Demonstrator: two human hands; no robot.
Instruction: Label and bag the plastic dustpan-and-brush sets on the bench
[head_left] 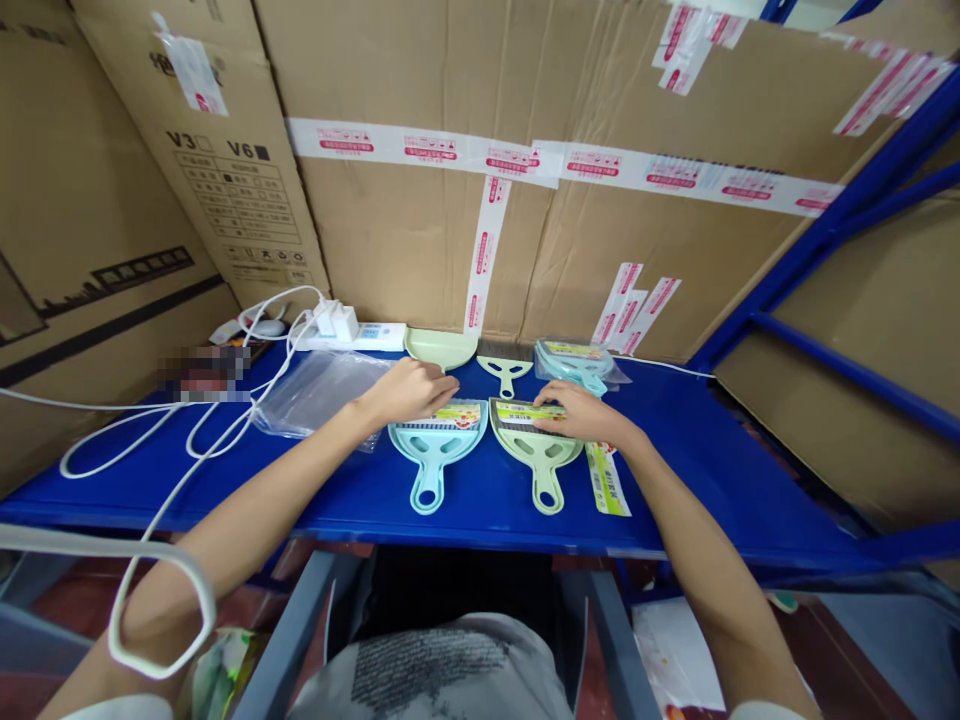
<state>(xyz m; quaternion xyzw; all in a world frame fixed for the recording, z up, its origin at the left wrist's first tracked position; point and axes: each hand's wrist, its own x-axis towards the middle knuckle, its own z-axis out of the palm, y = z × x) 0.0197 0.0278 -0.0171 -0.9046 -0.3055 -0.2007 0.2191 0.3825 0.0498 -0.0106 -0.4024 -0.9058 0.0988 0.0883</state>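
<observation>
My left hand (415,390) is curled closed at the top edge of a light blue dustpan and brush set (435,458). Its fingertips are partly hidden, so what they pinch, if anything, does not show. A printed label card lies across the blue brush's bristles. My right hand (579,412) rests over the upper right of a light green dustpan and brush set (541,460), its fingers apart and touching the label card on the dark bristles. Both sets lie flat, handles toward me. A loose label card (607,480) lies right of the green set.
Behind are a green dustpan (441,348), a green brush (506,372) and a bagged blue set (576,362). Clear plastic bags (319,395), white cables (225,445) and a power strip (382,337) occupy the left. Cardboard (420,240) walls the blue table (697,460); a blue frame (806,255) stands right.
</observation>
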